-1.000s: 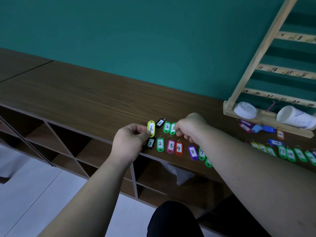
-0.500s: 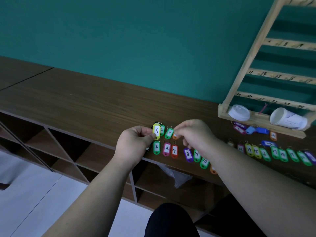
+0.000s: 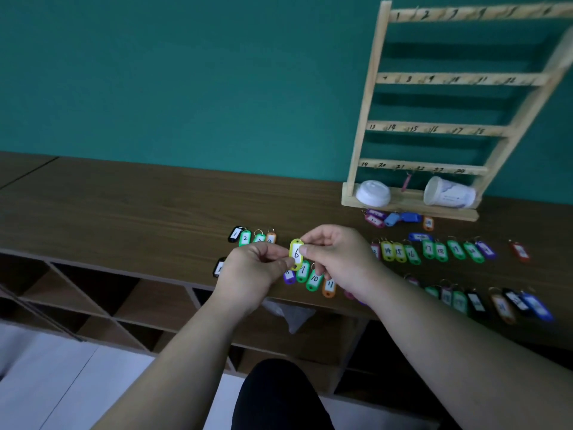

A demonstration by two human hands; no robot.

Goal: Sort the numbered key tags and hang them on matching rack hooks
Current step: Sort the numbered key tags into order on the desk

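**Entry: key tags, sorting.**
- Beneath the hands: a near row of tags (image 3: 313, 278), reading 8, 9, 10, 11.
- Left hand (image 3: 251, 270) and right hand (image 3: 339, 259): both pinch a yellow tag (image 3: 296, 253) marked 6, held between them above the counter (image 3: 124, 206).
- Just beyond the left hand: a far row (image 3: 245, 238), reading 1, 2.
- Right of the right hand: a side row (image 3: 400, 252), reading 14, 15, 16.
- Far beyond the right hand: the rack (image 3: 440, 129), its hooks numbered and almost all bare.
- Status: sorting appears well advanced; hanging scarcely begun.

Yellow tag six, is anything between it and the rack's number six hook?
Nothing visible. The left hand and right hand pinch the yellow tag; hook 6 on the rack's top rail looks bare, though blurred.
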